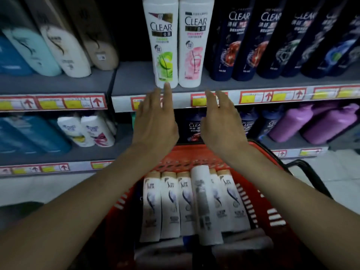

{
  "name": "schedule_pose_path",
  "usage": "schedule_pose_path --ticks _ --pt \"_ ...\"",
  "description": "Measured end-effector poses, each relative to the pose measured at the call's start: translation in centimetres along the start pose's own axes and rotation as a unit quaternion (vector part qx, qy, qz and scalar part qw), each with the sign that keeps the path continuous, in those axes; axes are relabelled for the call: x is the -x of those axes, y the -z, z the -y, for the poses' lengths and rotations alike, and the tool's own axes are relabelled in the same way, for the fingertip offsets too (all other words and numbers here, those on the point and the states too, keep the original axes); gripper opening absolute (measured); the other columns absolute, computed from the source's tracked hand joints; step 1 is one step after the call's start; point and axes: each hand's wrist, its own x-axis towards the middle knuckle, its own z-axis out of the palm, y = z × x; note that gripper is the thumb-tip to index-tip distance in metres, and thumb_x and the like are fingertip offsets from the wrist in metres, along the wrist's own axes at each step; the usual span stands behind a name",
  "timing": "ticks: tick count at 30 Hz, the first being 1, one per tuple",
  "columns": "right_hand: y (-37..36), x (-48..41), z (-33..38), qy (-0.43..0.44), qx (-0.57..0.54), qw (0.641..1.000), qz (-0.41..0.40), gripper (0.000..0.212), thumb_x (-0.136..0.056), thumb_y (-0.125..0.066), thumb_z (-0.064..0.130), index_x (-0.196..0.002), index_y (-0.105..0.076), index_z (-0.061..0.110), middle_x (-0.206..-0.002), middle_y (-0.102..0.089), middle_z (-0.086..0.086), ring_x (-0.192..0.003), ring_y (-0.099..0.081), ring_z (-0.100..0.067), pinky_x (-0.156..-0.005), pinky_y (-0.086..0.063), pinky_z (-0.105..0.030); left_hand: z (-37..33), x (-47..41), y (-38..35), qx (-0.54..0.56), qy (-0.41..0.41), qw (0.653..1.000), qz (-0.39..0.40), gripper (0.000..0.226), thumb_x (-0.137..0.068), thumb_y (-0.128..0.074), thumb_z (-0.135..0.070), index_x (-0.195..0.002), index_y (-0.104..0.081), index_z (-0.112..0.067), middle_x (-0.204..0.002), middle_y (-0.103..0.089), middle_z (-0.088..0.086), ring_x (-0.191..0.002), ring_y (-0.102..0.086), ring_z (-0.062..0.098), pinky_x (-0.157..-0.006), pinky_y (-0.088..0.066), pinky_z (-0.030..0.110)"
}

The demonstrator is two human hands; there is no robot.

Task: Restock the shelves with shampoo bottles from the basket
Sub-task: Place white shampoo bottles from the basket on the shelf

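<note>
Both hands reach toward the shelf (194, 82) with straight, spread fingers holding nothing, the left hand (155, 119) touching the base of the green-label CLEAR bottle (162, 45), the right hand (220, 121) just below the pink-label one (193, 45), above the red basket (259, 193) of white shampoo bottles (187, 203).

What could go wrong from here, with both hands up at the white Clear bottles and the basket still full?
1. The left hand has a fingertip at the base of the green-label Clear bottle, which stands near the shelf edge; a nudge could tip it off, perhaps into the pink-label Clear bottle beside it.
2. In the red basket, one white bottle lies loose across the row; grabbing others could make it slide.
3. The right hand holds nothing.
</note>
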Motion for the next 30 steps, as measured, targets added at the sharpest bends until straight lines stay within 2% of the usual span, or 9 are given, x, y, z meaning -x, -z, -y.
schedule_pose_path --ticks 4,8,10,13,16,21,24,27,30 --pt "-2.1 5.1 -2.7 -0.047 -0.077 0.993 0.071 0.057 -0.089 -0.049 0.009 -0.144 -0.033 0.009 -0.142 -0.037 -0.018 -0.126 -0.043 -0.037 -0.099 -0.044 -0.042 -0.3 5.2 -2.6 0.024 0.054 0.99 0.129 0.066 -0.086 -0.053 -0.015 -0.146 -0.026 -0.009 -0.135 -0.046 0.017 -0.119 -0.048 0.035 -0.094 -0.046 0.046" --pt "-5.8 10.2 -6.6 -0.196 -0.197 0.933 0.228 0.036 -0.091 -0.052 0.017 -0.126 -0.052 0.011 -0.106 -0.063 -0.008 -0.077 -0.06 -0.018 -0.057 -0.042 -0.02 2.2 10.9 -5.5 0.099 0.2 0.946 0.234 0.071 -0.083 -0.053 -0.006 -0.144 -0.021 -0.023 -0.107 -0.058 0.012 -0.099 -0.061 0.034 -0.073 -0.048 0.035" --pt "-7.8 12.7 -7.5 -0.277 -0.241 0.89 0.271 0.035 -0.092 -0.054 0.028 -0.122 -0.057 0.011 -0.108 -0.063 -0.008 -0.084 -0.06 -0.018 -0.062 -0.04 -0.021 3.1 13.1 -6.7 0.116 0.272 0.933 0.205 0.07 -0.078 -0.058 -0.004 -0.136 -0.021 -0.019 -0.089 -0.058 0.007 -0.093 -0.063 0.037 -0.069 -0.045 0.033" --pt "-10.1 14.4 -7.2 -0.271 -0.192 0.899 0.285 0.035 -0.093 -0.05 0.036 -0.104 -0.066 0.007 -0.105 -0.067 -0.014 -0.104 -0.062 -0.029 -0.072 -0.04 -0.025 3.9 15.4 -8.4 0.137 0.372 0.888 0.232 0.06 -0.083 -0.064 -0.018 -0.133 -0.035 -0.001 -0.125 -0.057 0.021 -0.116 -0.054 0.039 -0.092 -0.046 0.04" --pt "-10.7 14.7 -6.1 -0.272 -0.184 0.904 0.275 0.046 -0.081 -0.061 0.04 -0.116 -0.06 0.01 -0.115 -0.065 -0.01 -0.107 -0.06 -0.027 -0.076 -0.04 -0.026 4.4 15.4 -8.9 0.195 0.408 0.851 0.269 0.035 -0.084 -0.066 -0.019 -0.109 -0.06 0.004 -0.113 -0.064 0.023 -0.102 -0.061 0.035 -0.075 -0.046 0.033" --pt "-11.4 15.3 -5.0 -0.265 -0.152 0.912 0.275 0.077 -0.075 -0.071 0.045 -0.134 -0.038 0.008 -0.129 -0.045 -0.015 -0.119 -0.05 -0.033 -0.096 -0.043 -0.034 2.9 15.0 -8.7 0.17 0.391 0.863 0.272 0.041 -0.078 -0.069 -0.014 -0.116 -0.058 -0.002 -0.117 -0.061 0.018 -0.105 -0.06 0.032 -0.084 -0.05 0.033" --pt "-11.1 15.1 -4.9 -0.278 -0.269 0.884 0.262 0.051 -0.076 -0.071 0.027 -0.12 -0.051 0.011 -0.112 -0.056 -0.01 -0.106 -0.056 -0.029 -0.083 -0.044 -0.03 0.4 15.3 -8.5 0.14 0.29 0.914 0.246 0.037 -0.081 -0.063 -0.015 -0.117 -0.055 -0.012 -0.124 -0.052 0.011 -0.105 -0.054 0.024 -0.086 -0.048 0.023" --pt "-10.3 14.5 -4.8 -0.255 -0.459 0.799 0.294 0.022 -0.082 -0.057 0.002 -0.082 -0.072 0.019 -0.077 -0.068 -0.001 -0.075 -0.065 -0.018 -0.06 -0.046 -0.024 -1.5 15.4 -8.5 0.291 0.237 0.867 0.327 0.013 -0.088 -0.061 -0.019 -0.101 -0.063 -0.017 -0.107 -0.065 0.003 -0.094 -0.061 0.018 -0.078 -0.053 0.026" --pt "-10.2 13.6 -7.4 -0.243 -0.404 0.85 0.234 0.037 -0.079 -0.049 -0.01 -0.085 -0.071 0.018 -0.087 -0.069 -0.001 -0.087 -0.066 -0.019 -0.068 -0.052 -0.026 -1.5 15.8 -8.2 0.341 0.261 0.833 0.348 0.013 -0.087 -0.066 -0.034 -0.091 -0.062 -0.023 -0.093 -0.065 -0.004 -0.092 -0.062 0.016 -0.085 -0.052 0.037"
